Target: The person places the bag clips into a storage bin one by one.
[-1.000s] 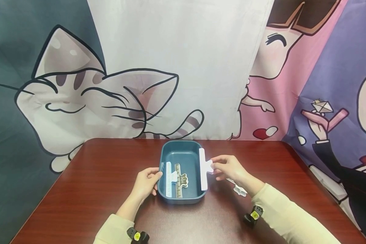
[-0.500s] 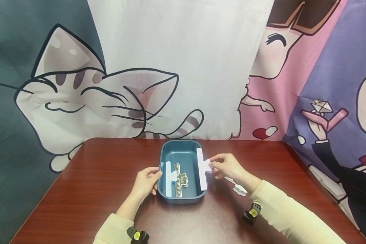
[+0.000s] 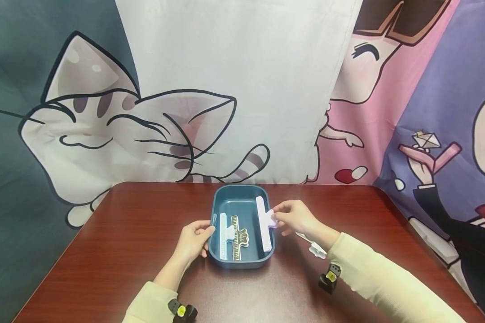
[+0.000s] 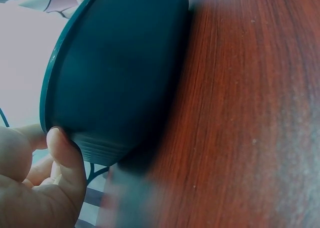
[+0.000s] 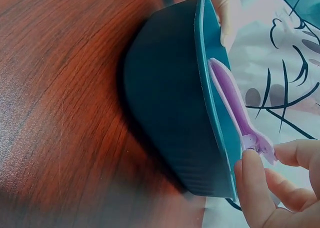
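Note:
A deep blue-green plastic bin stands on the table. At its left side my left hand pinches the rim between thumb and fingers, as the left wrist view shows. My right hand pinches the handle of a pale lilac bag clip over the bin's right side. In the right wrist view that lilac clip's long bar hangs tilted at the rim, partly inside. Two more clips lie on the bin's floor: a pale blue bag clip at the left and a dark-and-cream patterned bag clip beside it.
A white clip-like piece lies on the table, partly hidden under the right forearm. The reddish-brown wooden table ends at a cartoon-printed cloth backdrop. Each wrist carries a small black camera.
My right hand has moved left with the lilac clip, from above the bin's right rim to just inside it. The left hand and the bin have stayed in place.

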`<state>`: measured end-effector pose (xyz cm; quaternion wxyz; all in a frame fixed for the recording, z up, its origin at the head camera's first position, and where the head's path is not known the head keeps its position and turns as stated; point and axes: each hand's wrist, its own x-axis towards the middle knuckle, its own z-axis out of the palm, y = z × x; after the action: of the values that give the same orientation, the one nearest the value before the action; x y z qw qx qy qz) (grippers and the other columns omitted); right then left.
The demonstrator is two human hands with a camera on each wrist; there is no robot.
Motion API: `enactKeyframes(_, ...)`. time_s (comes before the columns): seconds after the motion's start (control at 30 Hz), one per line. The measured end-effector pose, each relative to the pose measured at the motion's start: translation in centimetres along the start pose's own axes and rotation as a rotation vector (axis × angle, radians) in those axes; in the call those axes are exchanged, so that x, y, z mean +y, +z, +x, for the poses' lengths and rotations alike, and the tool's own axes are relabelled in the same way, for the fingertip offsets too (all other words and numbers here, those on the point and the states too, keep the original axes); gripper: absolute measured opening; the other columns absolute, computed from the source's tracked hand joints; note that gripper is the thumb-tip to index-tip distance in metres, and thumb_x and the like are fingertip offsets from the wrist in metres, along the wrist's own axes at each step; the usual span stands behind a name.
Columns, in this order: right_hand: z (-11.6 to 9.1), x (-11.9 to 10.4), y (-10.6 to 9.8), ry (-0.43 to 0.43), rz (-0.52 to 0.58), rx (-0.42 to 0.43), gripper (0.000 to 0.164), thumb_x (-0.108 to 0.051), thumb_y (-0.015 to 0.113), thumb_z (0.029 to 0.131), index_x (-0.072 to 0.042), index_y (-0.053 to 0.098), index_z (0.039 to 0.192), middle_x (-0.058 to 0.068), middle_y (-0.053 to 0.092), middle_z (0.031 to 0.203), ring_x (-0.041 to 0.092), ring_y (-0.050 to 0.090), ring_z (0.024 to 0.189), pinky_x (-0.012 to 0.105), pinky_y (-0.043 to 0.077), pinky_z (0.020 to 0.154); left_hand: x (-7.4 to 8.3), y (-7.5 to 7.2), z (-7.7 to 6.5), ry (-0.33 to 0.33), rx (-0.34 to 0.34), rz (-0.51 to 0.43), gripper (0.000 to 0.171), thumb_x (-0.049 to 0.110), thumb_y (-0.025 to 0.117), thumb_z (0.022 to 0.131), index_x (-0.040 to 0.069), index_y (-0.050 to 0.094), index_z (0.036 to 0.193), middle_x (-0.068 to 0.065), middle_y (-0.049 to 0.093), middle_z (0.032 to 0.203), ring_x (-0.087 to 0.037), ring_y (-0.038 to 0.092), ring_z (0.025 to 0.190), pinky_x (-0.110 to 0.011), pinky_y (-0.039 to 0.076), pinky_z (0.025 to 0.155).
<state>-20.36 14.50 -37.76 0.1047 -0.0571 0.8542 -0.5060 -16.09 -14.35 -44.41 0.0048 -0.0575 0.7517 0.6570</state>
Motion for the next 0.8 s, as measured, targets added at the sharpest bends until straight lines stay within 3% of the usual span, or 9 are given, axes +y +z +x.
enactKeyframes(0.4, 0.4, -1.1, 0.4, 0.048, -0.030, -0.010, 0.026, -0.004, 0.069, 0.090, 0.009, 0.069, 0.113, 0.015, 0.071, 0.088, 0.038, 0.072, 0.081, 0.037, 0.062, 0.054, 0.0, 0.0, 0.0, 0.000, 0.000, -0.003, 0.031, 0.001, 0.066, 0.096, -0.013, 0.063, 0.123, -0.005, 0.055, 0.060, -0.010, 0.047, 0.043, -0.019, 0.043, 0.036)
enactKeyframes(0.63, 0.5, -1.4, 0.8, 0.054, -0.045, -0.016, 0.028, 0.001, 0.069, 0.089, 0.013, 0.068, 0.114, 0.015, 0.071, 0.082, 0.028, 0.072, 0.068, 0.037, 0.062, 0.053, 0.0, -0.1, 0.0, -0.001, -0.002, -0.004, 0.031, 0.001, 0.066, 0.096, -0.013, 0.063, 0.123, -0.005, 0.055, 0.060, -0.010, 0.046, 0.042, -0.019, 0.042, 0.036)
enactKeyframes(0.8, 0.8, -1.5, 0.9, 0.057, -0.085, -0.011, 0.023, 0.002, 0.070, 0.089, 0.011, 0.070, 0.110, 0.014, 0.071, 0.081, 0.029, 0.072, 0.066, 0.035, 0.061, 0.052, -0.1, -0.1, 0.1, -0.001, -0.004, -0.010, 0.031, 0.001, 0.066, 0.096, -0.014, 0.062, 0.123, -0.005, 0.055, 0.060, -0.010, 0.047, 0.042, -0.018, 0.042, 0.036)
